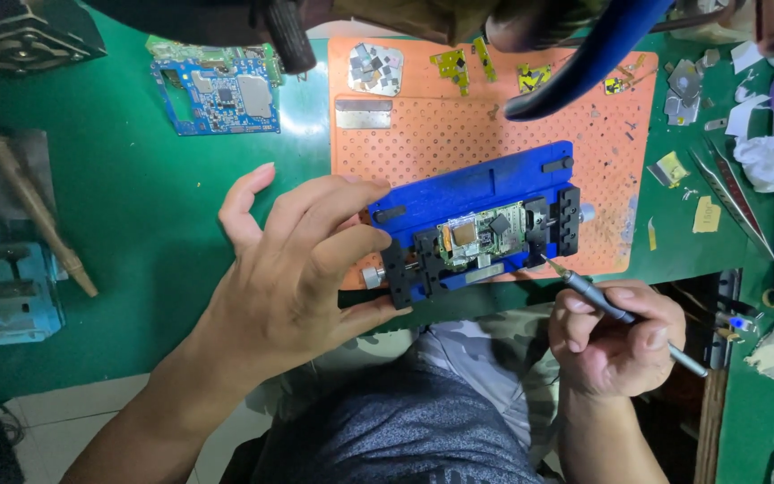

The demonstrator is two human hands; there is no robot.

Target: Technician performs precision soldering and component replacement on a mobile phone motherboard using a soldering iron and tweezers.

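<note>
Two hands busy over one small circuit board (479,238)

Clamped in blue holder (481,224) on orange mat (459,134), so no sliding. Left hand (302,260) open, fingers resting on holder's left end to steady. Right hand (615,336) pinching thin metal tool (624,315) like a pen, tip near board's right edge.

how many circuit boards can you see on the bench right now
2. A small circuit board is clamped in the blue holder; a blue circuit board lies at the green mat's far left. Others may be hidden.
</note>
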